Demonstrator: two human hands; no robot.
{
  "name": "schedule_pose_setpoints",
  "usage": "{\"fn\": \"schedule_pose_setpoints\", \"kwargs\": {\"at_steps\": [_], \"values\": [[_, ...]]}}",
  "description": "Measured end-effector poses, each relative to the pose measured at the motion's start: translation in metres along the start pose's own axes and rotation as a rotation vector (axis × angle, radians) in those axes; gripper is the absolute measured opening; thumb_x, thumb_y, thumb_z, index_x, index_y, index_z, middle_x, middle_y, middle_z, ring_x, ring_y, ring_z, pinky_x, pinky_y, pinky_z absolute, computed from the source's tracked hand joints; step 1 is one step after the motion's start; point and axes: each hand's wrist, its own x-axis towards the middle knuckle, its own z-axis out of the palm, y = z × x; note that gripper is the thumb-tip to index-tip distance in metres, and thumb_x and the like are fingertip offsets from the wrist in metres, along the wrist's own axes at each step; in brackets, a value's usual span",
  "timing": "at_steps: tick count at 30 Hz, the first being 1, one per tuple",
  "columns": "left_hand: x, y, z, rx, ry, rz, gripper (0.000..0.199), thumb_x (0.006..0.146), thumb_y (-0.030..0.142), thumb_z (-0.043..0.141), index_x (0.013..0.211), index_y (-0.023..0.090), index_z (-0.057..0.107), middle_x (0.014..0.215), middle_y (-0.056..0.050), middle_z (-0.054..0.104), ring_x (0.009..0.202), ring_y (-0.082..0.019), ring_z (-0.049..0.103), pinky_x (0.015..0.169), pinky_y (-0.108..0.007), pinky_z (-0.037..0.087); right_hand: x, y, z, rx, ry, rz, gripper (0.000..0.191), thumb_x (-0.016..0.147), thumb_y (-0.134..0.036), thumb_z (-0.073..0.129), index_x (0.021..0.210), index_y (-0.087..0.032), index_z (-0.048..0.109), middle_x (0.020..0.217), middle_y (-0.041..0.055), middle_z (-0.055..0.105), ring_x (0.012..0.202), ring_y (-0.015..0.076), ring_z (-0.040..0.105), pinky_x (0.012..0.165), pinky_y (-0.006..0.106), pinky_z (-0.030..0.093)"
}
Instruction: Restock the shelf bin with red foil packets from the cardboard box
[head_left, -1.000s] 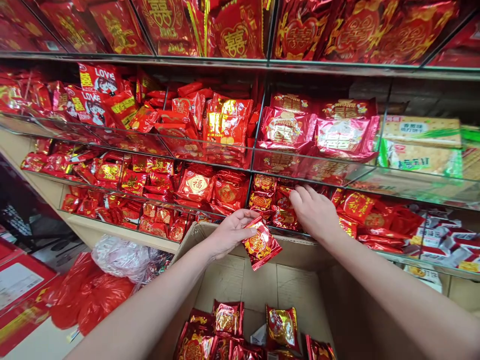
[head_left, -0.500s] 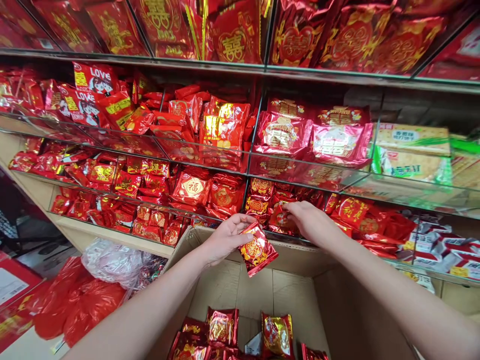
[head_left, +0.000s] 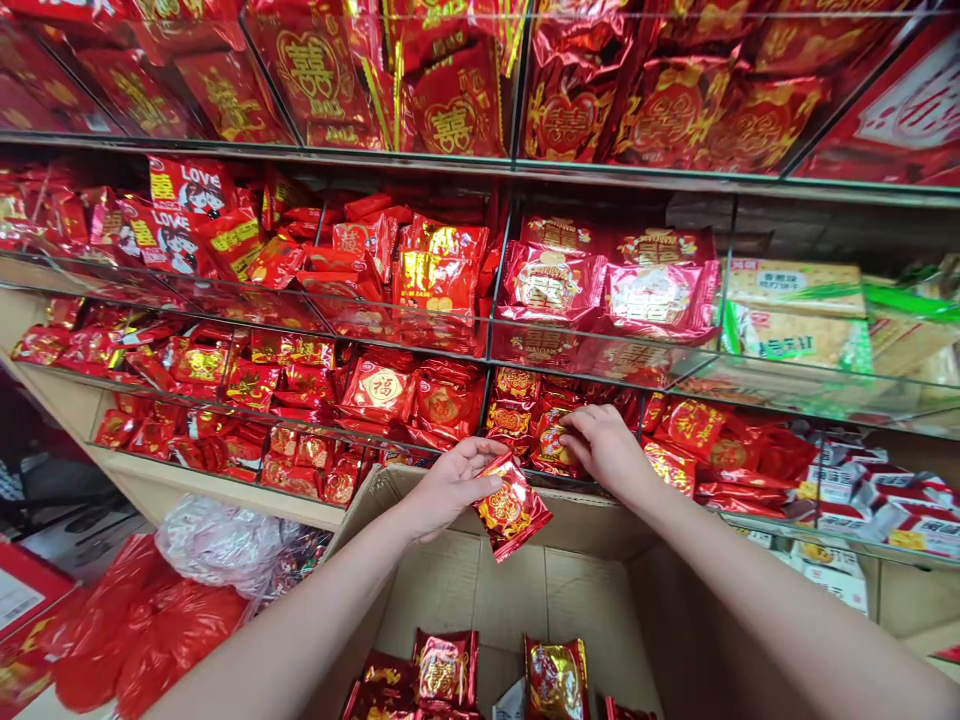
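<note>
Between the thumb and fingers of my left hand (head_left: 454,488) is a small red-and-gold foil snack packet (head_left: 512,507), tilted above the near-side opening of a cardboard box (head_left: 499,585). My right hand (head_left: 606,450) reaches into a low shelf compartment, its fingers closed at the right edge of another red-and-gold packet (head_left: 553,442). That packet stands beside a stack of similar packets (head_left: 512,412). Inside the box, several loose packets (head_left: 446,668) lie near the bottom of the view.
Clear-fronted shelves (head_left: 600,345) hold red snack packs. To the right are green-and-white cracker packs (head_left: 795,315) and small white-and-red packs (head_left: 892,480). Red plastic bags (head_left: 161,625) and a clear plastic bag (head_left: 217,545) lie left of the box.
The view has tilted up slightly. My right-hand fingers have settled on the shelf packet, which now stands more upright and faces me. My left hand keeps its packet in nearly the same place.
</note>
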Motion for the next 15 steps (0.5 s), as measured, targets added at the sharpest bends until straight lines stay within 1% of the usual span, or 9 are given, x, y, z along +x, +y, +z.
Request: {"fn": "schedule_pose_setpoints", "kwargs": {"at_steps": [3,5,7,8,9,11,13,15], "values": [[-0.001,0.002,0.002,-0.025,0.0,-0.01,0.031,0.065,0.016,0.067,0.093,0.018,0.054,0.093,-0.003,0.056,0.079,-0.01,0.053,0.071,-0.022,0.042,-0.006,0.001,0.002,-0.054,0.062,0.021,0.023,0.077,-0.026,0.053,0.097,-0.013,0.056,0.094,0.0103,0.057,0.088,0.0222,0.048,0.077,0.036,0.04],[-0.002,0.002,0.003,-0.045,-0.011,-0.011,0.036,0.065,0.016,0.067,0.098,0.019,0.052,0.098,-0.005,0.056,0.081,-0.011,0.054,0.072,-0.022,0.042,-0.012,-0.002,0.001,-0.063,0.161,0.019,0.025,0.078,-0.028,0.052,0.099,-0.013,0.054,0.101,0.0122,0.055,0.094,0.0243,0.047,0.079,0.039,0.039],[-0.002,0.002,0.003,-0.065,-0.013,-0.014,0.041,0.065,0.016,0.068,0.102,0.019,0.05,0.101,-0.006,0.056,0.082,-0.012,0.055,0.073,-0.024,0.043,-0.019,-0.01,-0.004,-0.042,0.265,0.004,0.024,0.08,-0.029,0.049,0.097,-0.014,0.054,0.103,0.013,0.054,0.098,0.025,0.045,0.082,0.041,0.038],[-0.002,0.002,0.004,-0.072,-0.003,-0.012,0.042,0.064,0.016,0.068,0.102,0.019,0.05,0.101,-0.007,0.057,0.082,-0.012,0.055,0.073,-0.024,0.043,-0.023,-0.017,-0.007,-0.013,0.288,-0.007,0.022,0.081,-0.029,0.048,0.095,-0.014,0.055,0.101,0.0127,0.054,0.097,0.0247,0.045,0.083,0.041,0.038],[-0.002,0.001,0.006,-0.078,0.014,-0.003,0.042,0.064,0.016,0.068,0.102,0.018,0.049,0.101,-0.007,0.057,0.083,-0.013,0.055,0.073,-0.025,0.043,-0.028,-0.026,-0.01,0.034,0.287,-0.011,0.021,0.081,-0.03,0.047,0.092,-0.015,0.055,0.098,0.012,0.055,0.095,0.0239,0.047,0.082,0.04,0.039],[-0.003,0.001,0.011,-0.097,0.06,0.03,0.042,0.064,0.017,0.068,0.101,0.018,0.049,0.1,-0.006,0.057,0.085,-0.013,0.054,0.075,-0.025,0.042,-0.039,-0.048,-0.016,0.181,0.216,0.036,0.022,0.082,-0.033,0.046,0.093,-0.015,0.054,0.093,0.0107,0.056,0.087,0.0215,0.051,0.077,0.037,0.043],[-0.005,0.001,0.021,-0.134,0.082,0.053,0.041,0.065,0.018,0.067,0.101,0.018,0.048,0.101,-0.006,0.056,0.088,-0.014,0.054,0.075,-0.025,0.042,-0.049,-0.068,-0.018,0.395,0.11,0.158,0.028,0.08,-0.036,0.048,0.1,-0.017,0.05,0.093,0.0096,0.056,0.078,0.019,0.054,0.07,0.035,0.046],[-0.007,0.002,0.032,-0.168,0.08,0.059,0.04,0.066,0.019,0.067,0.101,0.019,0.047,0.101,-0.005,0.056,0.087,-0.013,0.054,0.074,-0.024,0.042,-0.055,-0.081,-0.018,0.654,0.041,0.294,0.035,0.077,-0.038,0.052,0.105,-0.019,0.045,0.098,0.0091,0.057,0.076,0.0182,0.056,0.067,0.034,0.048]]}}
